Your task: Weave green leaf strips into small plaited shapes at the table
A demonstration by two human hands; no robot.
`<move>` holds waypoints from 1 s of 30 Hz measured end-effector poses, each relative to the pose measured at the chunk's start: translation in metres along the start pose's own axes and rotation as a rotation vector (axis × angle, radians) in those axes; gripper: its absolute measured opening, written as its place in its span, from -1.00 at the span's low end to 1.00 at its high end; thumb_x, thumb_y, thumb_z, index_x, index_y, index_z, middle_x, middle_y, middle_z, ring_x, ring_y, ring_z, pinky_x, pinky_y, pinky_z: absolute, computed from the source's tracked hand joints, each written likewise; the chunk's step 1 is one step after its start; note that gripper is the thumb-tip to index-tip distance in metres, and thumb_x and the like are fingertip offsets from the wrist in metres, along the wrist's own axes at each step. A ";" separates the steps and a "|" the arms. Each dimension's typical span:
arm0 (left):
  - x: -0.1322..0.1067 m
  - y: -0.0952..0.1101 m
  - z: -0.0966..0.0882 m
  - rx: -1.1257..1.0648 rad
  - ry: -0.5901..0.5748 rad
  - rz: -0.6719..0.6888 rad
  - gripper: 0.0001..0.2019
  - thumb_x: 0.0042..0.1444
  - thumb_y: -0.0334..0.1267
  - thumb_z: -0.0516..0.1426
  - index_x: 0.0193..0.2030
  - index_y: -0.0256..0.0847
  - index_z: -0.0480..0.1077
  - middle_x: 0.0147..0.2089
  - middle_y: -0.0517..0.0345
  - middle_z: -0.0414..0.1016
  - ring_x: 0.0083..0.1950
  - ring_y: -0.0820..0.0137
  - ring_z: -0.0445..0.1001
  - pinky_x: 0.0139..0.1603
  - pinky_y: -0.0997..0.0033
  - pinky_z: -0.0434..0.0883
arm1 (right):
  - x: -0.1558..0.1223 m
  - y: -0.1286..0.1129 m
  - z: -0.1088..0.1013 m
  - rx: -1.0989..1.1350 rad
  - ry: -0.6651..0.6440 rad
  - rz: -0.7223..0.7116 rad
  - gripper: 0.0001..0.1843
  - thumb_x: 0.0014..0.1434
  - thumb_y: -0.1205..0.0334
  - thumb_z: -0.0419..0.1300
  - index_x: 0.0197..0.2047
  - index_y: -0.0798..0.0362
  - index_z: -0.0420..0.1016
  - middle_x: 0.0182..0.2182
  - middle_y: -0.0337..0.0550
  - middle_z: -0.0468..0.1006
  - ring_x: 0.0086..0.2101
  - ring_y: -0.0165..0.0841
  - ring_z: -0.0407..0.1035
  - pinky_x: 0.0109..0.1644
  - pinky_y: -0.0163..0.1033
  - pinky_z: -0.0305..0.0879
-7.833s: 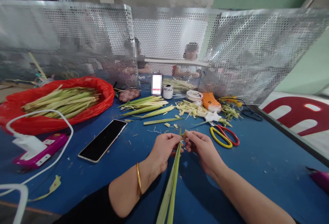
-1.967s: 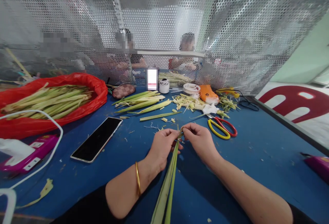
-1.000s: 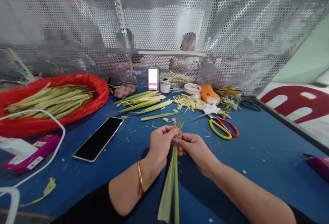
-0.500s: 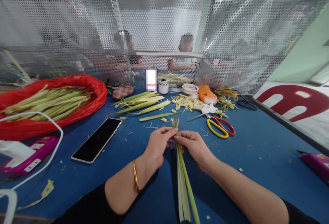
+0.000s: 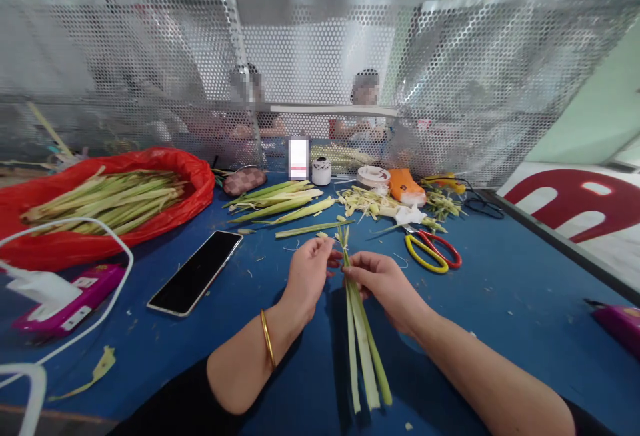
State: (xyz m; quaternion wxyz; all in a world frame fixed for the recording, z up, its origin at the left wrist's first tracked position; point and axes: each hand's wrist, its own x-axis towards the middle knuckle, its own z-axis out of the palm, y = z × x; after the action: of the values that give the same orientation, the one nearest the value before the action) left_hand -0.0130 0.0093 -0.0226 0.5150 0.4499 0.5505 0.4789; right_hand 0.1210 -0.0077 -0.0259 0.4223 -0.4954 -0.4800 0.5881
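A small bundle of long green leaf strips [image 5: 367,356] slants down towards me, its far end gathered and its near ends fanned out. My right hand [image 5: 373,279] pinches it just below the gathered end. Pale thread [image 5: 344,247] appears wound around the strips there. Just left of this spot is my left hand [image 5: 313,266], thumb and forefinger pressed together beside the bundle; whatever they pinch is too small to make out. Scissors [image 5: 430,251] with yellow and red handles lie right of the hands. Beyond the fingertips is a loose leaf strip [image 5: 310,230].
A red plastic bag [image 5: 203,186] holds many leaf strips at left. Nearby are a phone [image 5: 196,273] and a purple power strip [image 5: 75,299] with white cable. Leaves [image 5: 275,201], scraps [image 5: 367,203] and an orange packet [image 5: 404,186] lie before a perforated metal screen [image 5: 320,43]; people sit behind it.
My left hand has drawn slightly left, off the bundle, uncovering the thread at its gathered end. The right hand keeps its pinch, and the strips' near ends have spread and come into full view.
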 end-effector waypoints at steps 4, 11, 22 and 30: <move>-0.003 0.009 -0.008 0.422 -0.086 0.338 -0.57 0.13 -0.40 -0.01 0.13 -0.05 0.38 -0.23 0.15 0.60 -0.24 0.35 0.55 -0.13 0.36 0.37 | 0.002 -0.003 -0.005 0.091 0.021 0.067 -0.70 -0.17 0.08 0.37 -0.50 0.10 0.42 -0.67 -0.36 0.32 -0.65 -0.57 0.13 -0.58 -0.42 0.07; 0.003 0.010 -0.013 0.296 -0.379 0.217 -0.63 -0.07 -0.50 0.08 -0.15 -0.18 0.57 -0.12 0.09 0.61 -0.08 0.30 0.54 -0.03 0.39 0.39 | 0.001 -0.010 -0.011 0.184 -0.133 0.162 -0.58 -0.16 -0.08 0.38 -0.50 0.14 0.46 -0.67 -0.27 0.39 -0.68 -0.55 0.16 -0.62 -0.40 0.05; -0.003 0.007 -0.007 -0.192 -0.376 -0.378 -0.76 -0.21 -0.23 0.32 -0.38 -0.35 0.54 -0.46 0.00 0.56 -0.42 0.38 0.52 -0.35 0.48 0.44 | 0.001 -0.014 -0.017 -0.421 -0.039 -0.547 -0.75 0.00 0.38 0.18 -0.20 0.02 0.47 -0.32 -0.24 0.41 -0.43 -0.45 0.25 -0.32 -0.29 0.23; -0.007 -0.001 -0.010 -0.328 -0.532 -0.380 -0.72 -0.08 -0.16 0.22 -0.34 -0.39 0.56 -0.33 -0.17 0.61 -0.34 0.27 0.58 -0.28 0.39 0.47 | 0.008 -0.008 -0.021 -0.318 -0.100 -0.399 -0.85 0.07 0.21 0.20 -0.47 0.07 0.50 -0.52 -0.25 0.44 -0.42 -0.38 0.28 -0.30 -0.27 0.18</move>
State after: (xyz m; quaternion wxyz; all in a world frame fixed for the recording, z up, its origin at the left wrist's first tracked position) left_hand -0.0222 0.0018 -0.0221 0.7854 0.3598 0.3869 0.3225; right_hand 0.1408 0.0052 -0.0202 0.4227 -0.4215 -0.6747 0.4341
